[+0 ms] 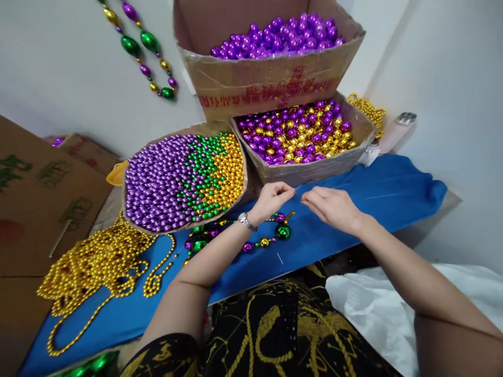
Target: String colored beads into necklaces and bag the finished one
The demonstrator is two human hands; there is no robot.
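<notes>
My left hand and my right hand are held close together above the blue cloth, both with fingertips pinched. A thin thread seems to run between the two pinches; it is too fine to be sure. A partly strung strand of green, purple and gold beads lies on the cloth just below my left wrist, which wears a watch. Right behind my hands stands a box of purple and gold beads.
A round box of purple, green and gold beads sits at the left, a box of purple beads on top at the back. Gold bead strands are heaped left. A finished necklace hangs on the wall. White plastic lies right.
</notes>
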